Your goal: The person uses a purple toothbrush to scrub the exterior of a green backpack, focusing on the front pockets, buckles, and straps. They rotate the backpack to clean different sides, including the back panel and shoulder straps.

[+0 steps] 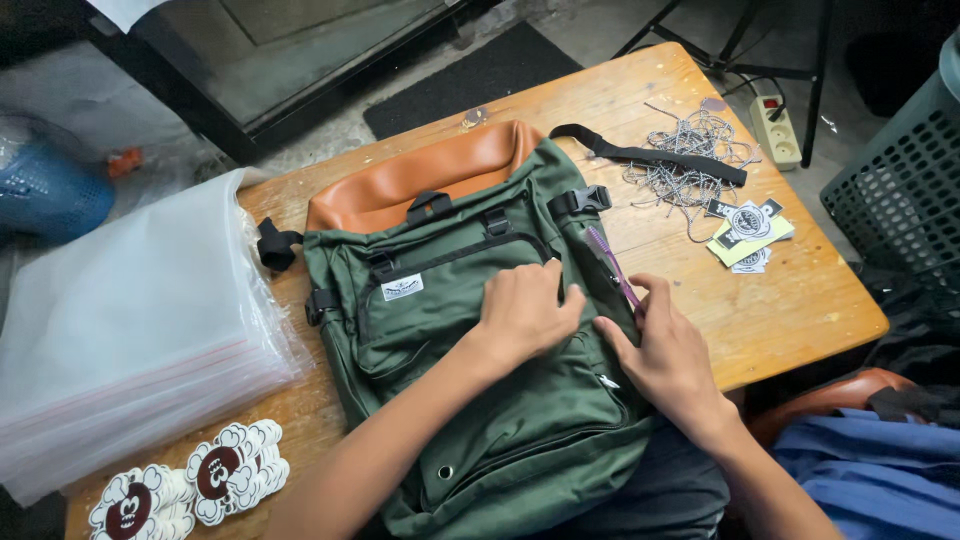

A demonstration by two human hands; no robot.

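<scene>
While lying flat beneath both hands, the green canvas backpack (470, 400) shows a tan leather top beyond them. Left hand (522, 312) presses flat, open, holding nothing; right hand (665, 350) pinches a slim purple brush (612, 264).

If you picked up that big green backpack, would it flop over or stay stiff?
The green backpack would probably flop and sag: its cloth wrinkles and dents under the left hand, so it looks soft and not packed full. The brown leather top may hold its shape a little better. The loose black strap would likely dangle and swing.
</scene>
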